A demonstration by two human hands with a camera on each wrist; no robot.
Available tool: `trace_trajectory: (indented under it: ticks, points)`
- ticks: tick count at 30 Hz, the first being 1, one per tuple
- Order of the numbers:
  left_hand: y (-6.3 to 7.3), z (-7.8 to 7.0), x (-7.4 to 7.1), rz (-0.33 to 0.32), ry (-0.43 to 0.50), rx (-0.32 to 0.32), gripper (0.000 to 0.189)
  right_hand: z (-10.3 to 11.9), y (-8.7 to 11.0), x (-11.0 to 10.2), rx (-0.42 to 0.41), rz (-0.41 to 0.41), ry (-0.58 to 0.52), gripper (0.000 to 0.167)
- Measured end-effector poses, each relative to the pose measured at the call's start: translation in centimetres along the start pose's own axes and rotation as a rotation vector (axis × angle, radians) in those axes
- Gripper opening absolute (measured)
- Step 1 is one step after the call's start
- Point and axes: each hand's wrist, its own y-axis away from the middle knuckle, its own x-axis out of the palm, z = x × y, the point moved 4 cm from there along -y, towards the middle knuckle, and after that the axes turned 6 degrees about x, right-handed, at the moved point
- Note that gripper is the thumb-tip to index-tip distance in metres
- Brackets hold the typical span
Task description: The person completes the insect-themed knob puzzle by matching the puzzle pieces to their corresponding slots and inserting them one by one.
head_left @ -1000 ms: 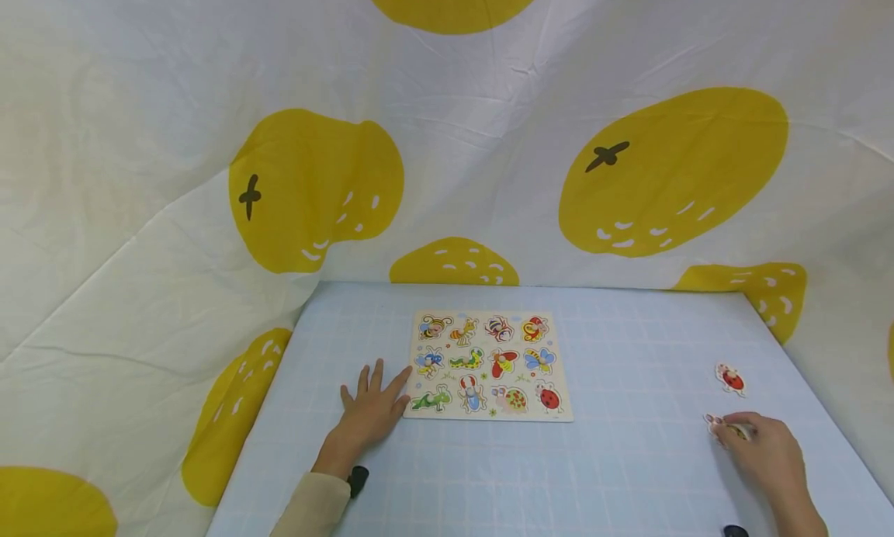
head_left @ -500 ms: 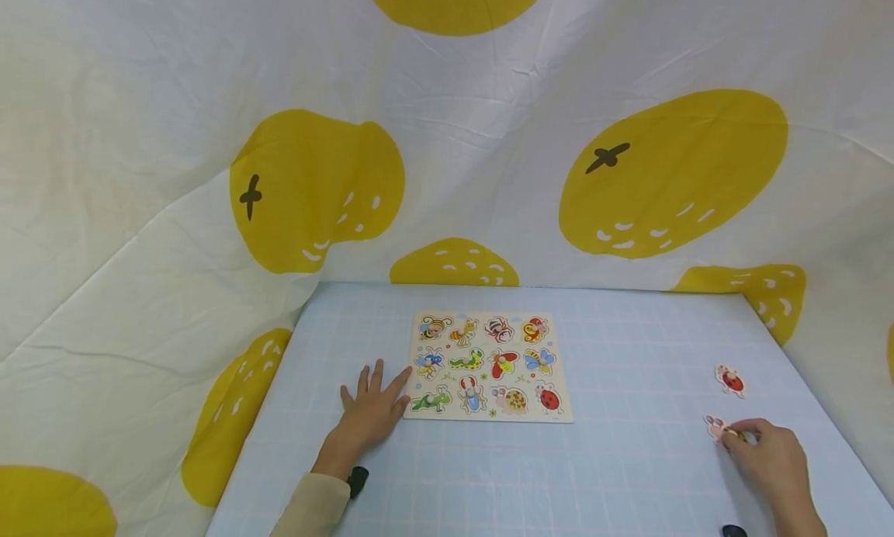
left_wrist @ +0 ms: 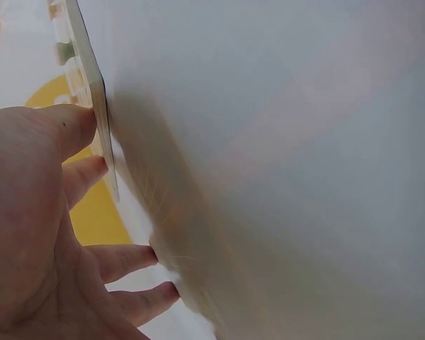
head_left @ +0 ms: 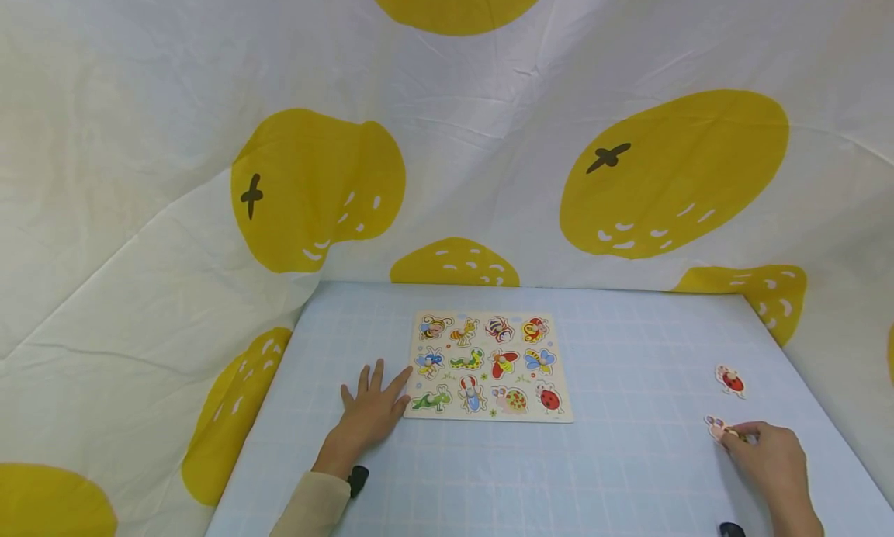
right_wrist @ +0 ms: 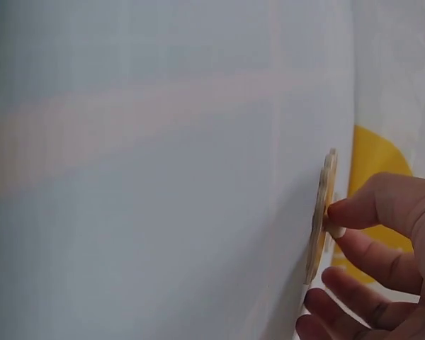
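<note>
A wooden knob puzzle board (head_left: 447,414) with colourful insect pictures lies left of centre on the table. My left hand (head_left: 373,413) rests beside it with fingers spread, the thumb and index fingertip at its left edge; the left wrist view shows them against the side of the board (left_wrist: 93,85). Far to the right, my right hand (head_left: 771,463) pinches a snail puzzle piece (head_left: 717,427), its shell mostly behind the fingers. In the right wrist view, thumb and index finger hold the small knob (right_wrist: 335,230) of this piece, close over the tablecloth.
A ladybug puzzle piece (head_left: 731,381) lies just beyond my right hand. The table wears a pale blue checked cloth (head_left: 559,483). Behind and along the sides hangs a white curtain (head_left: 482,172) with yellow fruit shapes.
The snail piece has tipped flatter under my right hand, which has shifted very slightly. My left hand, the board and the ladybug piece stay where they were.
</note>
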Motion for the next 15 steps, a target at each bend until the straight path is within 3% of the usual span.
trace_trajectory:
  ticks: [8, 13, 15]
  points:
    - [-0.1, 0.0, 0.1, 0.002, -0.013, -0.001, 0.056, 0.7, 0.1, -0.1, -0.023, -0.017, -0.014, 0.035]
    - [0.0, -0.1, 0.0, 0.001, -0.01, -0.004, 0.056, 1.8, 0.3, -0.1, -0.084, -0.009, -0.036, 0.036]
    - [0.0, -0.2, -0.1, 0.0, -0.007, -0.003, 0.056, 2.5, 0.5, -0.2, -0.145, -0.029, -0.041, 0.034]
